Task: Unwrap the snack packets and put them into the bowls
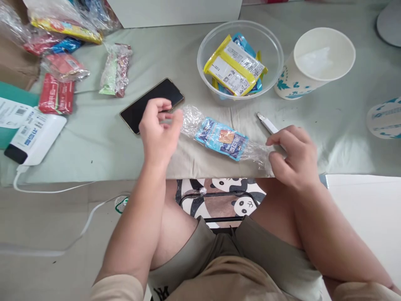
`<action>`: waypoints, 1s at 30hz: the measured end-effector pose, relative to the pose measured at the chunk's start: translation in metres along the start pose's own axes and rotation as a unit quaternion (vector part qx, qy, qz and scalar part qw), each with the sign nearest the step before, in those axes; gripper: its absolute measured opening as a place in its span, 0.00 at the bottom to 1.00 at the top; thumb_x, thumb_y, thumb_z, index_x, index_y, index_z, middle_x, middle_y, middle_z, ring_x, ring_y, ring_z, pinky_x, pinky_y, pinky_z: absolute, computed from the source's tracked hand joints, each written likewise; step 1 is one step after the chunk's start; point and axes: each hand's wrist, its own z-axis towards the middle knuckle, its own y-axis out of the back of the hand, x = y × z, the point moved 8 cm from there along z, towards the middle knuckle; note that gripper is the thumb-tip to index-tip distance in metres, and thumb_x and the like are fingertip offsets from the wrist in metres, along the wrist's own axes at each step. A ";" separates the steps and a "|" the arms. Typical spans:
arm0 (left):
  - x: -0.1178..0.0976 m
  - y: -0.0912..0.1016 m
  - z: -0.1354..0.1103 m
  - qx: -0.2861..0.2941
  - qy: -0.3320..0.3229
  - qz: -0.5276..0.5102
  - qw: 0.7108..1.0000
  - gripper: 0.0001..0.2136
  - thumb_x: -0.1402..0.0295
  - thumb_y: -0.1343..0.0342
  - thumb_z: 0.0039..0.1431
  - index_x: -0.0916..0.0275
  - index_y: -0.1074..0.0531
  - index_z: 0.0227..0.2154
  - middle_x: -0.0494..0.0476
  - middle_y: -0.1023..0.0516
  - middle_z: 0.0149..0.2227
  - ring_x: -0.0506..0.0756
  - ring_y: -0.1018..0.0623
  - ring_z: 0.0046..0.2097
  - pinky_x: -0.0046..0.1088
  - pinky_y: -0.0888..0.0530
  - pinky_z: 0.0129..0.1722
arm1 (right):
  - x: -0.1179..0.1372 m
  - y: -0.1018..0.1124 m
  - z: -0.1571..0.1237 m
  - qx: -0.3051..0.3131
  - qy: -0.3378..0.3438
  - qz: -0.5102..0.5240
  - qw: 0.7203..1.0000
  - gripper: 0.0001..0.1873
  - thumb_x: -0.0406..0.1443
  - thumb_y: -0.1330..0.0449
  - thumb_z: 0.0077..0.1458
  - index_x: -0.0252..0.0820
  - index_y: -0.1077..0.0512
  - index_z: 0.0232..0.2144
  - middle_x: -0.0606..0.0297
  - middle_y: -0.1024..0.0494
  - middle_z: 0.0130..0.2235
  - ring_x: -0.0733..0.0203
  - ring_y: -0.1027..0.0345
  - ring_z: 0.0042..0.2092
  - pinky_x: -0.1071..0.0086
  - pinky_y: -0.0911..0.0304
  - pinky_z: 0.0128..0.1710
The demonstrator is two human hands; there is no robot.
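The near edge of my cloth-covered table (344, 138) runs just below the blue snack packets (222, 138), which lie at a slant between my 2 hands, with only a narrow strip of cloth on my side; the wider stretch is beyond my right hand (293, 154). That hand is curled at the right end of the clear wrapper (191, 119), and I can't tell whether I'm pinching it; my left hand (159, 129) is half curled at the other end, its grip equally unclear. I count 1 wrapper around what looks like 2 overlapping packets, 1 black phone (134, 106), 1 clear plastic bowl (209, 48), 2 red packets (56, 94) side by side, and 1 upright paper cup (294, 85). The phone lies right behind my left hand, and a slim white box cutter (266, 122) reaches under my right fingers. The bowl, holding several yellow and blue packets, stands just beyond the wrapper, the cup close to its right. Farther left are a white device (48, 136) with a white cable (59, 191) hanging over the edge, and a heap of wrapped snacks (67, 29)
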 end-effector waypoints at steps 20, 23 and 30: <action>0.016 -0.025 0.025 0.026 0.056 -0.072 0.995 0.17 0.67 0.36 0.65 0.59 0.33 0.21 0.46 0.39 0.20 0.48 0.41 0.21 0.31 0.44 0.24 | 0.028 -0.020 0.037 0.065 -0.043 0.132 0.988 0.10 0.38 0.40 0.62 0.43 0.26 0.29 0.71 0.28 0.20 0.68 0.39 0.21 0.71 0.45 0.24; 0.018 -0.030 0.024 0.037 0.065 -0.085 0.994 0.14 0.66 0.36 0.65 0.58 0.30 0.25 0.47 0.35 0.22 0.49 0.37 0.22 0.31 0.42 0.25 | 0.046 -0.012 0.021 -0.010 0.047 0.076 0.996 0.07 0.36 0.42 0.65 0.44 0.26 0.33 0.68 0.20 0.27 0.66 0.32 0.24 0.70 0.40 0.27; -0.006 0.000 0.008 -0.047 -0.004 0.010 0.999 0.20 0.71 0.32 0.58 0.58 0.42 0.23 0.44 0.44 0.24 0.48 0.42 0.26 0.33 0.41 0.32 | 0.095 -0.034 -0.005 0.055 0.241 0.044 0.968 0.09 0.33 0.45 0.67 0.42 0.29 0.32 0.66 0.13 0.37 0.61 0.18 0.37 0.61 0.31 0.45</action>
